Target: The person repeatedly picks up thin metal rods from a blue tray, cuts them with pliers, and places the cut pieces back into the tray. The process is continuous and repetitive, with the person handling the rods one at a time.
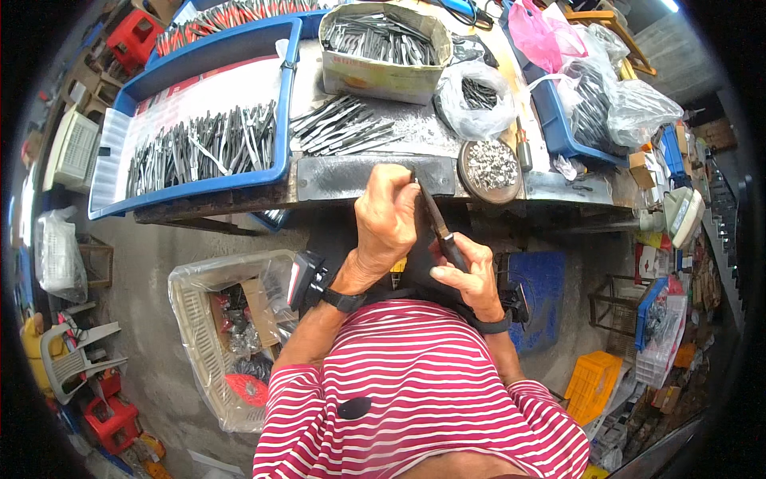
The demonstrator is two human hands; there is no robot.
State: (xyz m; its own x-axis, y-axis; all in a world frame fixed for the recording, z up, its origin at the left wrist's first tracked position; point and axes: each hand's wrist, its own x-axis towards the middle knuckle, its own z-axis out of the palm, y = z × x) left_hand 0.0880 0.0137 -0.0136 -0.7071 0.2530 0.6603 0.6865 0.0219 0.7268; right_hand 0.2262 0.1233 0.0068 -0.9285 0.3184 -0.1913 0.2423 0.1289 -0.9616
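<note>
My right hand (472,275) is wrapped round the dark handle of a slim, file-like tool (433,214), its long brown blade pointing up and away from me. At the blade's tip, my left hand (387,214) is closed in a pinch; what its fingers hold is too small to make out. Both hands are at the table's near edge, in front of a worn grey metal plate (343,177). Just beyond the plate lies a loose pile of thin black and silver metal pieces (339,128). To the right, a round dish (471,190) holds many small silvery bits.
A blue tray (290,112) of similar thin pieces stands at the left, and a cream tub (375,82) of them at the back. Right of it are a clear plastic bag (479,120) and another blue tray (550,120). A plastic-wrapped basket (191,335) sits low at my left.
</note>
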